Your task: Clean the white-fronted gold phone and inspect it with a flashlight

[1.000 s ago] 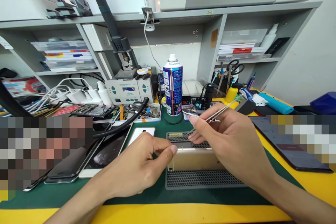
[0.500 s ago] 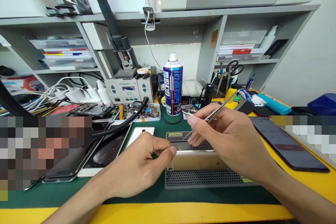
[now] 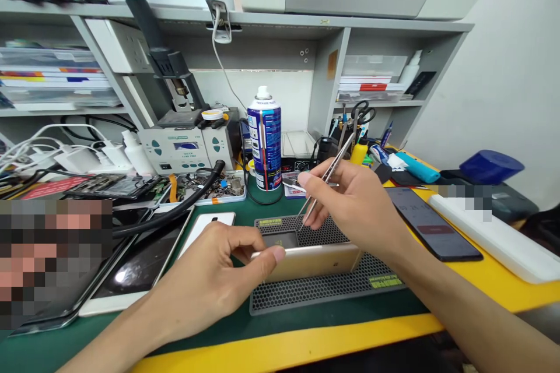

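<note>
- Gold smartphone [image 3: 315, 262]: tipped up on honeycomb mat [image 3: 315, 292], between both hands; long axis left to right.
- Left hand [image 3: 221, 268]: nearer, thumb and forefinger pinching the smartphone's left end.
- Right hand [image 3: 354, 192]: gripping metal tweezers [image 3: 340, 155], tips slightly parted, far side; contact unclear.

Blue spray can [image 3: 264, 143] near a grey control unit [image 3: 192, 156]
</note>
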The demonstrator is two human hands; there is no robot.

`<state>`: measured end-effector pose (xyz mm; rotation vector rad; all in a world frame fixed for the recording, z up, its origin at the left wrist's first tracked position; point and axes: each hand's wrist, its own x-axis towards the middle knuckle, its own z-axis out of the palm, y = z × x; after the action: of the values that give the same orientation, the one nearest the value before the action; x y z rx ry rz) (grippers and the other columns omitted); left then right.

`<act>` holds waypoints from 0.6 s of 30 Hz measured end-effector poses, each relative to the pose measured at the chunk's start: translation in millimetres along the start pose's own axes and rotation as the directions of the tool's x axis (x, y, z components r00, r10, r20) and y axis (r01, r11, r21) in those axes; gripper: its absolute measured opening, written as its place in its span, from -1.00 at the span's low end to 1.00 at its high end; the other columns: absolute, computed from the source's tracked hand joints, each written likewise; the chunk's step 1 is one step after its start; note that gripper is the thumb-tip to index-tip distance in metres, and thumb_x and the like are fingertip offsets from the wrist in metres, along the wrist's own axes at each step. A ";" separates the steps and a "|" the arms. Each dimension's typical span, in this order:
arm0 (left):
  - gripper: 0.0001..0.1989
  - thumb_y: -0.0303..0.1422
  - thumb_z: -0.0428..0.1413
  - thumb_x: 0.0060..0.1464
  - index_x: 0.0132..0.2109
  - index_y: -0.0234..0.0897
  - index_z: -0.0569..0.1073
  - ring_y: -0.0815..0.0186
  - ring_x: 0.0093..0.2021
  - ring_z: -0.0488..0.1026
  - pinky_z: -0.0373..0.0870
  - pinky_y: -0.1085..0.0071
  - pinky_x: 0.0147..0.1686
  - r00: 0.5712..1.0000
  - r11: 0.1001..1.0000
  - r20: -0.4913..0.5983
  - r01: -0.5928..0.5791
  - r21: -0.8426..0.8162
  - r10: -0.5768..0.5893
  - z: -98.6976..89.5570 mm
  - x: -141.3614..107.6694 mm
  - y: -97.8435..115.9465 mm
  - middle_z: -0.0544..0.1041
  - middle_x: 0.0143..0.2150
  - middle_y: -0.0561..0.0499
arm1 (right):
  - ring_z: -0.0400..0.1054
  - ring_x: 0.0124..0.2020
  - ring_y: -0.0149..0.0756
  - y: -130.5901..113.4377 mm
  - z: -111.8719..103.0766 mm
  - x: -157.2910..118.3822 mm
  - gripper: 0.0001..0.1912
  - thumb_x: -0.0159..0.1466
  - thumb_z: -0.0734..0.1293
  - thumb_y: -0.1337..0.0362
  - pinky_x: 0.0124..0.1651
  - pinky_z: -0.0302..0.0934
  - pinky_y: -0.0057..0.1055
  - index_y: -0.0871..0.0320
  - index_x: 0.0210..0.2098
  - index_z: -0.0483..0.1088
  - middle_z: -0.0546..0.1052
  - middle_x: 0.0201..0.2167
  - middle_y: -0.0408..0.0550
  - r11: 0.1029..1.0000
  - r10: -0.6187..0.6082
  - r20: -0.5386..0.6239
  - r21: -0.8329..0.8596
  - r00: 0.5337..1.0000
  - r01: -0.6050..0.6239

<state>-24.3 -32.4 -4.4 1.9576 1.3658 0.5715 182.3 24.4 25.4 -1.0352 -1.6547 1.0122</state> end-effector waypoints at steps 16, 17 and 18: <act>-0.59 -0.17 -0.13 0.33 -0.48 -0.24 0.14 0.40 -0.47 0.00 0.00 0.45 -0.48 0.994 0.998 0.107 0.019 -0.066 -0.012 -18.7 -0.9 3.7 0.04 -0.48 0.14 | 0.54 -0.60 -0.27 2.2 0.5 5.4 -0.76 0.34 0.35 0.12 -0.55 0.45 -0.53 0.18 -0.30 0.37 0.56 -0.65 -0.09 0.994 0.082 0.091 -0.085 0.992 -0.074; -0.61 -0.20 -0.12 0.32 -0.48 -0.24 0.19 0.39 -0.47 0.04 0.03 0.45 -0.47 0.996 0.997 0.091 0.018 -0.069 -0.011 -19.4 -1.0 3.1 0.08 -0.49 0.14 | 0.54 -0.61 -0.27 2.7 0.9 5.7 -0.76 0.34 0.35 0.12 -0.55 0.45 -0.53 0.18 -0.29 0.37 0.56 -0.65 -0.09 0.993 0.090 0.092 -0.084 0.992 -0.082; -0.62 -0.23 -0.11 0.30 -0.48 -0.25 0.25 0.39 -0.46 0.10 0.07 0.46 -0.45 0.997 0.998 0.072 0.015 -0.068 -0.010 -20.0 -1.2 2.4 0.14 -0.49 0.13 | 0.54 -0.61 -0.27 3.2 1.2 6.1 -0.77 0.34 0.35 0.13 -0.55 0.45 -0.53 0.18 -0.29 0.37 0.56 -0.66 -0.09 0.992 0.098 0.092 -0.083 0.991 -0.091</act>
<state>-36.9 -28.6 10.9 1.8949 1.2968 0.5303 180.3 30.9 23.7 -1.1420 -1.7491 1.0803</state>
